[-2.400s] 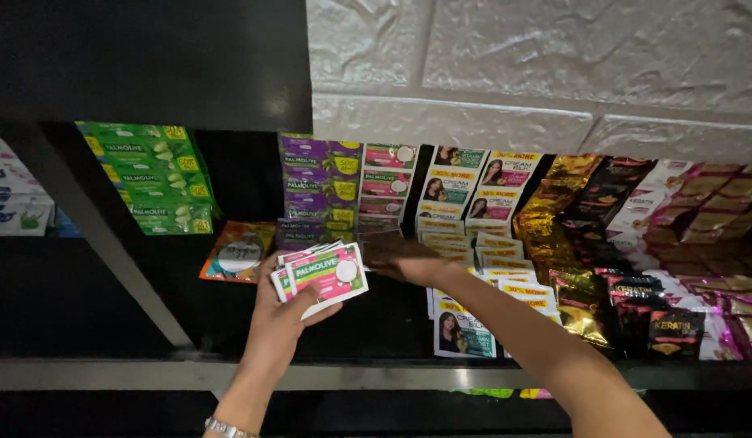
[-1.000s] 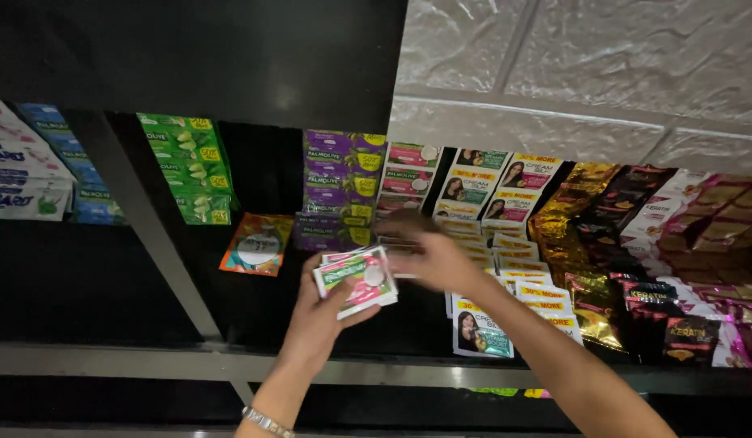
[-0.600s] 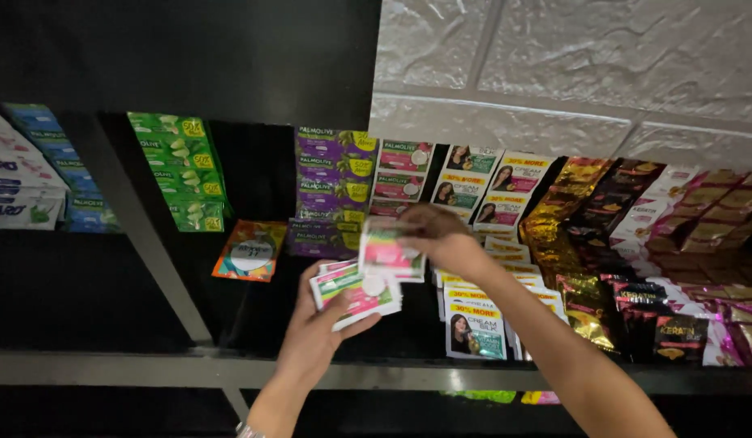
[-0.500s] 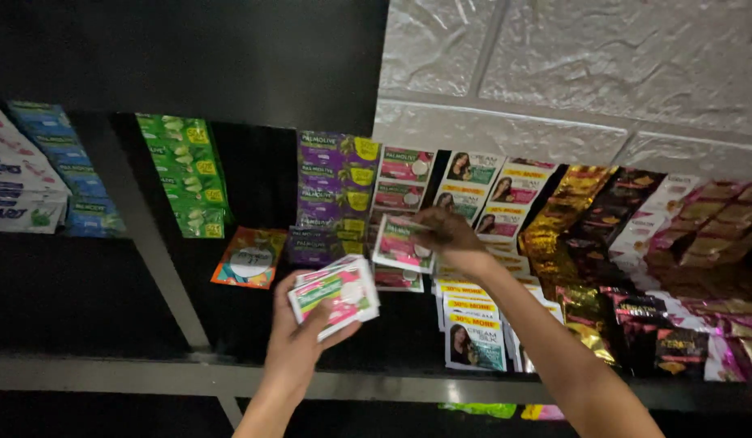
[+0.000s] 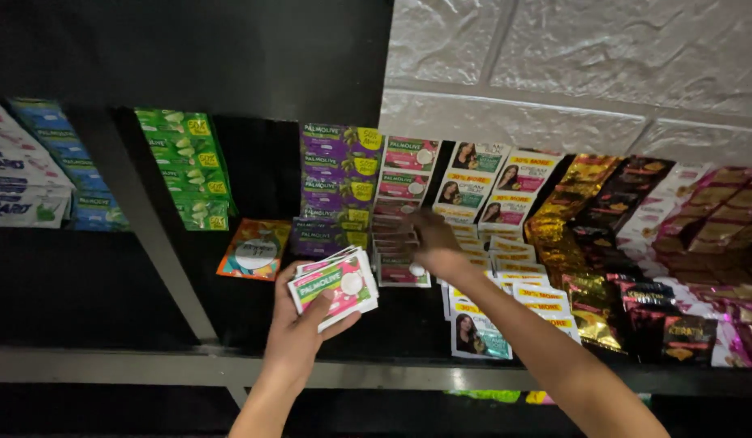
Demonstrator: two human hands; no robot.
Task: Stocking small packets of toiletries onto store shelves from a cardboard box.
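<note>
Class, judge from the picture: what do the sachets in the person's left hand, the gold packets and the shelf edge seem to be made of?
Sachets: thin printed plastic film, probably; flat, fanned, slightly glossy.
Gold packets: metallised foil film, likely; bright crinkled glints.
Shelf edge: painted metal, seemingly; straight, dull grey sheen.

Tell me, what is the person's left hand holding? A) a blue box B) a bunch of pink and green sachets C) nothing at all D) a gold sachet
B: the left hand grips a fanned stack of pink and green sachets in front of the dark shelf, while the right hand reaches to the row of matching sachets lying there.
</note>
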